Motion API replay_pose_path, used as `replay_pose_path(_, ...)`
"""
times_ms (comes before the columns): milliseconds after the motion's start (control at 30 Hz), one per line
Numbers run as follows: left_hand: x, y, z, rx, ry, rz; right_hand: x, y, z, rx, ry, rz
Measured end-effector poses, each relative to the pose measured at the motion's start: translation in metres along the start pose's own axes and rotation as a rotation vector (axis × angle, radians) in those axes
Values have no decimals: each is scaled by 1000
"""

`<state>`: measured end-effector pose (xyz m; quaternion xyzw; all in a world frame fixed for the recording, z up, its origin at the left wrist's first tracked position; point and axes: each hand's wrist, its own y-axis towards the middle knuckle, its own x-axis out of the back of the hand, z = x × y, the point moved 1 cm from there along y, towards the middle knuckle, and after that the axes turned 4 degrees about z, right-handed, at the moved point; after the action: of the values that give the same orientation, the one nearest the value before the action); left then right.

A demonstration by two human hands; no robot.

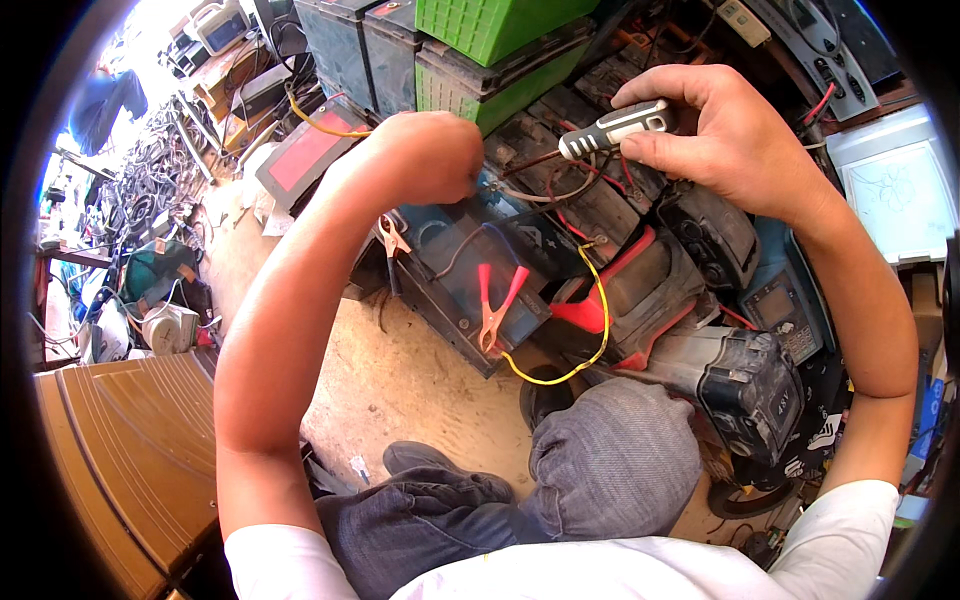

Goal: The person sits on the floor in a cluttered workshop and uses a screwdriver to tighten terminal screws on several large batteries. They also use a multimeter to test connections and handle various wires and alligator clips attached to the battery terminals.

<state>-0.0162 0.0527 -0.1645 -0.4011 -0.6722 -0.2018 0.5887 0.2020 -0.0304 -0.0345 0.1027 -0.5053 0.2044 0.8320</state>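
Observation:
My right hand (725, 140) grips a screwdriver (612, 130) by its grey and white handle. The shaft points left, toward grey wires (545, 195) above the batteries. Close to that tip, my left hand (430, 158) is closed with fingers curled down; whatever they pinch is hidden. Below it, a copper-coloured clamp (393, 240) with a dark handle hangs at the edge of a dark battery (450, 290). A red-handled clamp (490, 325) lies on that battery, joined to a yellow wire (606, 310) that loops up to a terminal on the right.
Green batteries (480, 85) are stacked at the back beside black ones (345, 50). To the right stand a dusty black battery pack (740, 385) and a pale tray (895, 180). Tangled cables (125, 190) heap at the far left, above a brown ribbed panel (130, 440).

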Motion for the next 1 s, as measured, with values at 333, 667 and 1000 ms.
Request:
replay_pose_path(333,-2,-3,4,-11,-132,-14,0,6,3,37,-45,-5)
replay_pose_path(667,-3,-5,7,-56,-134,-36,-3,12,3,31,-69,15)
replay_pose_path(1000,-2,-6,11,-67,-251,-8,14,22,58,-61,-115,215)
